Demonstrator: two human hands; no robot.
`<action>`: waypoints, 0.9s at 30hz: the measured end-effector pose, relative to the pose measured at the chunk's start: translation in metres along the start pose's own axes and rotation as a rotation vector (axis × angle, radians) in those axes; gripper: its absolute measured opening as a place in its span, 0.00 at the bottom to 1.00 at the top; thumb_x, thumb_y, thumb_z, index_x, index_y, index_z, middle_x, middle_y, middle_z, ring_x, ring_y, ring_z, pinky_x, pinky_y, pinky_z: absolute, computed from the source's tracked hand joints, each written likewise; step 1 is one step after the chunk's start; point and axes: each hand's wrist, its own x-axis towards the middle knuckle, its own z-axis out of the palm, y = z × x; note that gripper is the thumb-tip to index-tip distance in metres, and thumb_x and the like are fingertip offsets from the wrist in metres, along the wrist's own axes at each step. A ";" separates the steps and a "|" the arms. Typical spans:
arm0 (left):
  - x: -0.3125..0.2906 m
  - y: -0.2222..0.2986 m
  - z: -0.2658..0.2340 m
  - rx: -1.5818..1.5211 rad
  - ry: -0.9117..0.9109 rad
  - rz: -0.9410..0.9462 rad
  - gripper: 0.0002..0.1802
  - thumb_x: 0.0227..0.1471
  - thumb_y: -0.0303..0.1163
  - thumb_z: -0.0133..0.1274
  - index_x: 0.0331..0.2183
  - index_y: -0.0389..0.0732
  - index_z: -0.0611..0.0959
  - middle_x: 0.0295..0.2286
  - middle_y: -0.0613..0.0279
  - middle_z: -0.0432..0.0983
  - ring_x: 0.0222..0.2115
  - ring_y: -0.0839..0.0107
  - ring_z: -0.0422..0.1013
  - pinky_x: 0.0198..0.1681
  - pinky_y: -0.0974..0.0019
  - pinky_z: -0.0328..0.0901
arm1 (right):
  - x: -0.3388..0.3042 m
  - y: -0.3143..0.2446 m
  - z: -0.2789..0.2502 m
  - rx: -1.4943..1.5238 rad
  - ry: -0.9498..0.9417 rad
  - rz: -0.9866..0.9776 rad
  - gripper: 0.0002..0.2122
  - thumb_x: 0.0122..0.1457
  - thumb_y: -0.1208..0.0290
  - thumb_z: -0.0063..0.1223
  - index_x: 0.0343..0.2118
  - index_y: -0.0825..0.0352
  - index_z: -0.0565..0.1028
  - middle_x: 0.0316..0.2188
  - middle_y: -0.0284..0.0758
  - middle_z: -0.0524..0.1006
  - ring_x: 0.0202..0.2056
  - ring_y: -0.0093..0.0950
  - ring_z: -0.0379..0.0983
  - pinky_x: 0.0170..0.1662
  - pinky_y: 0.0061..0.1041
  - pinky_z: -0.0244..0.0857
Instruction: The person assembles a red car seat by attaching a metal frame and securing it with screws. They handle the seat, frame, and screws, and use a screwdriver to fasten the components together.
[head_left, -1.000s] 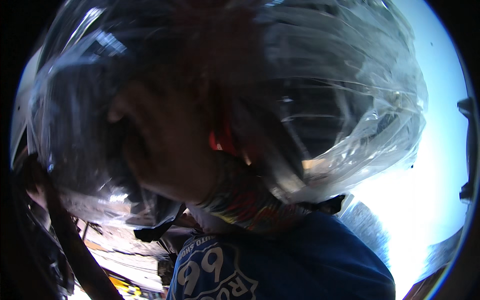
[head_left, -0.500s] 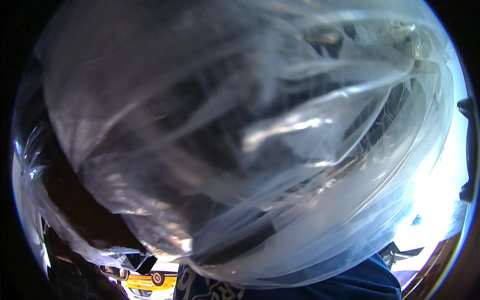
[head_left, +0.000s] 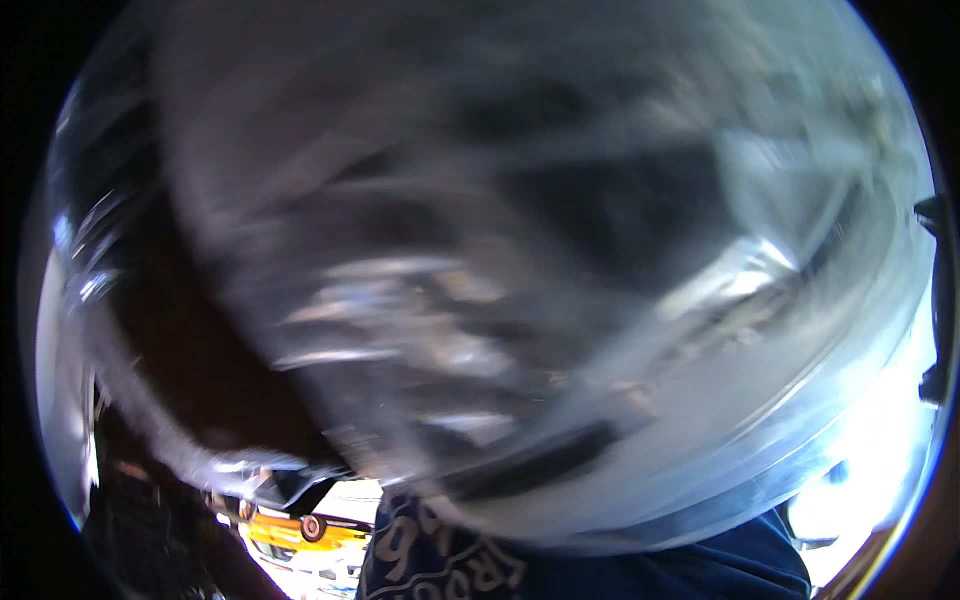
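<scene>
Clear plastic sheeting (head_left: 640, 480) fills nearly the whole view, very close up. It is wrinkled and smeared by motion, with bright glints along its folds. Dark shapes behind or inside it are too blurred to name. A dark brown surface (head_left: 205, 340) runs down its left side, edged by more shiny film. Below the sheeting, the dark blue cloth of my clothing (head_left: 650, 572) shows, with a pale print. Neither my left hand nor my right hand can be made out, so what they touch is hidden.
A yellow vehicle (head_left: 305, 532) appears upside down at the lower left, with a dark wheel showing. Strong glare (head_left: 870, 450) washes out the right side. A black object (head_left: 935, 300) stands at the far right rim.
The sheeting's folds and glints have shifted, and the middle is more blurred. The brown surface and the yellow vehicle sit slightly farther right. More of the printed cloth shows.
</scene>
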 end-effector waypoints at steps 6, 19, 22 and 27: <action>-0.013 0.032 -0.008 -0.181 0.021 -0.159 0.13 0.62 0.32 0.46 0.37 0.37 0.84 0.30 0.64 0.76 0.29 0.74 0.68 0.33 0.69 0.64 | -0.004 0.000 0.006 -0.001 -0.129 0.076 0.16 0.40 0.85 0.51 0.35 0.64 0.73 0.34 0.39 0.68 0.38 0.39 0.67 0.42 0.38 0.61; -0.020 0.072 -0.003 -0.444 0.320 -0.228 0.11 0.57 0.26 0.45 0.35 0.33 0.82 0.32 0.54 0.80 0.36 0.62 0.75 0.43 0.61 0.67 | -0.011 0.006 0.015 -0.077 -0.197 -0.002 0.11 0.49 0.85 0.45 0.35 0.66 0.73 0.33 0.39 0.75 0.40 0.35 0.73 0.47 0.31 0.65; -0.021 0.073 0.008 -0.447 0.398 -0.196 0.13 0.57 0.28 0.45 0.38 0.34 0.82 0.34 0.51 0.80 0.36 0.56 0.75 0.46 0.59 0.66 | -0.012 0.019 0.016 -0.091 -0.121 -0.134 0.11 0.51 0.84 0.46 0.37 0.66 0.74 0.34 0.36 0.76 0.41 0.31 0.73 0.49 0.29 0.65; -0.019 0.076 0.008 -0.843 0.589 -0.312 0.10 0.56 0.25 0.48 0.37 0.33 0.81 0.31 0.49 0.80 0.35 0.62 0.75 0.43 0.60 0.68 | -0.018 0.035 0.003 -0.251 -0.160 -0.209 0.11 0.57 0.82 0.49 0.42 0.68 0.76 0.40 0.35 0.78 0.45 0.29 0.74 0.52 0.29 0.65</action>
